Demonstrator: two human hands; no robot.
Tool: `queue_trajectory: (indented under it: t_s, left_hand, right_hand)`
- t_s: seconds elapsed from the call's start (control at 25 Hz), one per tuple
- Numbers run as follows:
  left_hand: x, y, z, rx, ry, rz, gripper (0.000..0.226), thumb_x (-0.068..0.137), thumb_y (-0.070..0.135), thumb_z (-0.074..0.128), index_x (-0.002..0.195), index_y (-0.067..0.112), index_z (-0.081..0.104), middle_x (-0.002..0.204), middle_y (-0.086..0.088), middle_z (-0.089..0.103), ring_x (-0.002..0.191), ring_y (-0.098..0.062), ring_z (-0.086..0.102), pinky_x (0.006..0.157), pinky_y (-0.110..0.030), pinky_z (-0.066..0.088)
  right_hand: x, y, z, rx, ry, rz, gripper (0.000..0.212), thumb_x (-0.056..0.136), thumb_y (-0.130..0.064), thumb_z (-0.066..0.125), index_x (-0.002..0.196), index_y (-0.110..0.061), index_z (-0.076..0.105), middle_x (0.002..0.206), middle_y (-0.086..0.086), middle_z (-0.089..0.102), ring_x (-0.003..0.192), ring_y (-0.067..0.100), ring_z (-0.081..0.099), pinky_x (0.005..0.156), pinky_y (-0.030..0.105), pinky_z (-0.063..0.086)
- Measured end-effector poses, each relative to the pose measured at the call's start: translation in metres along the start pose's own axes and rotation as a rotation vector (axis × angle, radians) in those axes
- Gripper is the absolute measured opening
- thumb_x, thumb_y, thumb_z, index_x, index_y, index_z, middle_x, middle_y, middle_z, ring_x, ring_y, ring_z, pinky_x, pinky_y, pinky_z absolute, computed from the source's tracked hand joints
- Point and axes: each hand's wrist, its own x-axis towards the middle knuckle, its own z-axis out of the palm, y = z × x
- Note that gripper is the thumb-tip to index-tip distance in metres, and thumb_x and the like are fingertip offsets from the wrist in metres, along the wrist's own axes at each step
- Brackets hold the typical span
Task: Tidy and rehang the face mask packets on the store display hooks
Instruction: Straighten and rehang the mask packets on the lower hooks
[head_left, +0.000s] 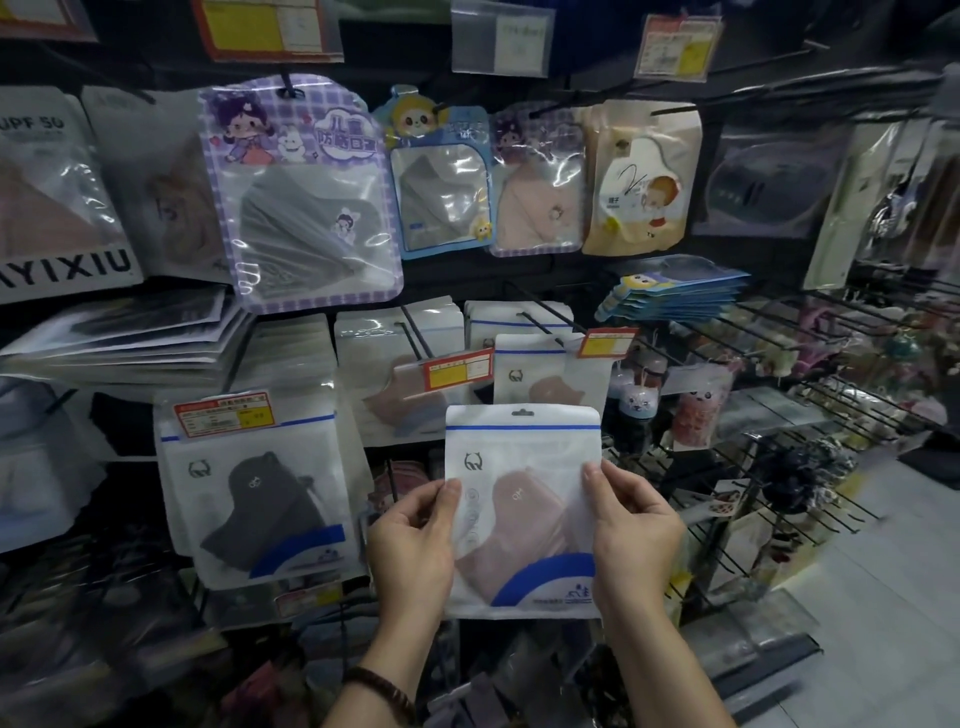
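Note:
I hold a white face mask packet with a blue stripe and a pink mask inside, upright in front of the display. My left hand pinches its left edge and my right hand pinches its right edge. Its hang hole at the top is free of any hook. Just behind and above it, a matching pink-mask packet hangs on a black hook with a red and yellow price tag. To the left another pink-mask packet hangs on its hook.
A white packet with a dark mask hangs at the left. Cartoon children's mask packets hang on the upper row. Blue packets lie stacked on hooks at the right. Bare black wire hooks jut out at the right over a tiled floor.

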Motion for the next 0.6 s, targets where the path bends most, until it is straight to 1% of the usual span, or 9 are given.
queue_trajectory:
  t_s: [0.08, 0.16, 0.24, 0.4, 0.52, 0.56, 0.6]
  left_hand:
    - [0.010, 0.004, 0.016, 0.073, -0.064, 0.008, 0.002, 0.093, 0.034, 0.081, 0.093, 0.033, 0.081, 0.087, 0.018, 0.081, 0.083, -0.003, 0.077, 0.076, -0.029, 0.064]
    - [0.018, 0.015, 0.032, 0.137, -0.129, 0.024, 0.002, 0.094, 0.032, 0.080, 0.092, 0.032, 0.080, 0.088, 0.015, 0.080, 0.087, -0.006, 0.077, 0.073, -0.022, 0.060]
    - [0.024, 0.025, 0.045, 0.171, -0.143, 0.042, 0.004, 0.095, 0.030, 0.080, 0.093, 0.033, 0.078, 0.090, 0.017, 0.078, 0.088, -0.003, 0.074, 0.070, -0.017, 0.055]
    - [0.032, 0.035, 0.069, 0.141, -0.114, 0.065, 0.009, 0.093, 0.027, 0.083, 0.094, 0.035, 0.079, 0.093, 0.015, 0.079, 0.083, 0.003, 0.073, 0.072, -0.019, 0.056]
    - [0.034, 0.036, 0.082, 0.133, -0.129, 0.076, 0.008, 0.093, 0.029, 0.082, 0.097, 0.036, 0.081, 0.092, 0.019, 0.079, 0.079, 0.012, 0.071, 0.063, -0.008, 0.053]
    - [0.034, 0.038, 0.086, 0.123, -0.134, 0.089, 0.009, 0.093, 0.029, 0.082, 0.098, 0.037, 0.081, 0.092, 0.021, 0.079, 0.081, 0.014, 0.070, 0.063, -0.007, 0.053]
    - [0.035, 0.040, 0.090, 0.115, -0.130, 0.105, 0.009, 0.094, 0.029, 0.082, 0.097, 0.038, 0.080, 0.092, 0.021, 0.079, 0.082, 0.014, 0.070, 0.065, -0.008, 0.054]
  right_hand:
    - [0.019, -0.004, -0.002, -0.027, 0.032, -0.014, 0.010, 0.090, -0.025, 0.088, 0.099, -0.024, 0.085, 0.093, -0.005, 0.084, 0.094, 0.017, 0.080, 0.084, 0.038, 0.065]
    - [0.038, -0.009, -0.003, -0.072, 0.064, -0.022, 0.004, 0.092, -0.028, 0.087, 0.093, -0.030, 0.083, 0.091, -0.009, 0.083, 0.093, 0.013, 0.078, 0.085, 0.036, 0.065]
    - [0.053, -0.014, 0.000, -0.103, 0.081, -0.040, 0.007, 0.093, -0.030, 0.085, 0.089, -0.034, 0.081, 0.089, -0.011, 0.082, 0.091, 0.011, 0.077, 0.084, 0.035, 0.063]
    - [0.080, -0.023, 0.005, -0.140, 0.109, -0.102, 0.007, 0.093, -0.030, 0.085, 0.089, -0.032, 0.080, 0.088, -0.010, 0.081, 0.086, 0.008, 0.075, 0.085, 0.035, 0.063]
    - [0.099, -0.026, 0.006, -0.153, 0.129, -0.110, 0.007, 0.091, -0.034, 0.086, 0.087, -0.034, 0.081, 0.088, -0.012, 0.081, 0.087, 0.008, 0.075, 0.085, 0.036, 0.062]
    - [0.104, -0.026, 0.006, -0.143, 0.119, -0.109, 0.006, 0.091, -0.035, 0.086, 0.087, -0.034, 0.082, 0.089, -0.012, 0.081, 0.089, 0.007, 0.075, 0.085, 0.034, 0.061]
    - [0.108, -0.027, 0.006, -0.126, 0.104, -0.111, 0.005, 0.091, -0.034, 0.086, 0.089, -0.033, 0.082, 0.090, -0.013, 0.081, 0.090, 0.005, 0.075, 0.084, 0.030, 0.060]
